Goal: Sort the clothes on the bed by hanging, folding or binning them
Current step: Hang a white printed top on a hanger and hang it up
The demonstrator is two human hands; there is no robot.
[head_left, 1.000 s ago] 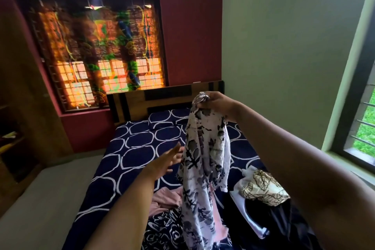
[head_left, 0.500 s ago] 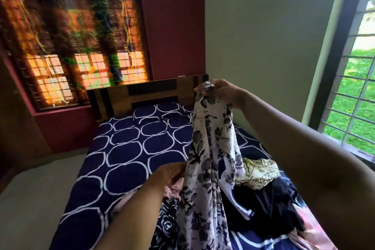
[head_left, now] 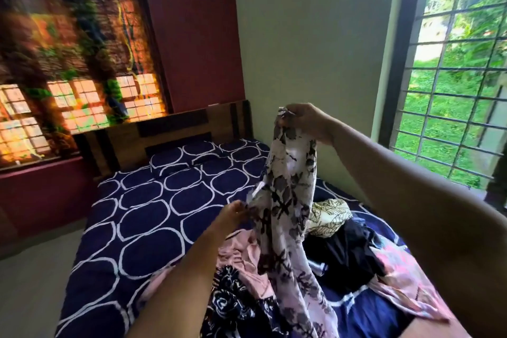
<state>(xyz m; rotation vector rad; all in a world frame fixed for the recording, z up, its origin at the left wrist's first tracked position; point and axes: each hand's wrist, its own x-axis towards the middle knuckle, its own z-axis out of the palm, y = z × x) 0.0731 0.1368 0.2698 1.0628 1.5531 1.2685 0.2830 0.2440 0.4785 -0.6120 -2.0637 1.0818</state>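
A white garment with a black floral print (head_left: pixel 288 195) hangs over the bed (head_left: pixel 142 217). My right hand (head_left: pixel 307 121) grips its top end high up. My left hand (head_left: pixel 233 212) pinches the garment's left edge lower down. Its lower part trails into a pile of clothes at the near end of the bed: a pink piece (head_left: pixel 241 252), a dark navy floral piece (head_left: pixel 236 307), a black piece (head_left: pixel 348 252), a cream leaf-print piece (head_left: pixel 329 217) and a pink-patterned piece (head_left: pixel 400 277).
The bed has a navy sheet with white rings and a wooden headboard (head_left: pixel 170 132) against a maroon wall. A barred window (head_left: pixel 452 68) is on the right. Grey floor (head_left: pixel 33 282) lies left of the bed.
My left hand, open beside the garment a second ago, has taken hold of its left edge. The view has swung to the right, showing more of the window.
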